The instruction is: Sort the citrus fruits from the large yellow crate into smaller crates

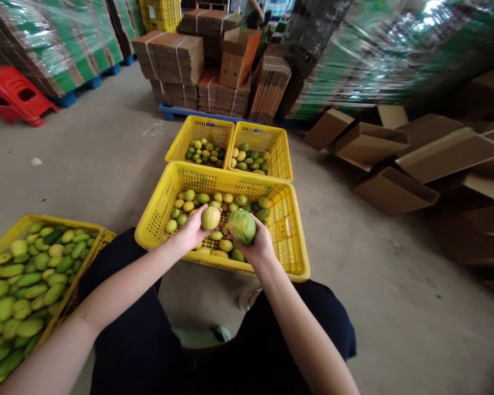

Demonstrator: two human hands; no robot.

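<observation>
My left hand [194,229] is closed around a round, pale yellow fruit [211,218]. In my right hand [262,244] is a larger green fruit [242,226] with a faintly ribbed skin. I cannot tell the kind of either fruit. Both hands are over a large yellow crate [293,230], close together with the two fruits side by side. Loose yellow and green fruits [185,206] lie across the bottom of that crate. My hands and forearms hide part of them.
Beyond stand two smaller yellow crates [281,144] holding similar fruit. A crate [101,229] full of longish green fruits is at my left. Open cardboard boxes [368,144] lie right; flattened cartons [177,55] are stacked behind. A red stool [18,96] is far left.
</observation>
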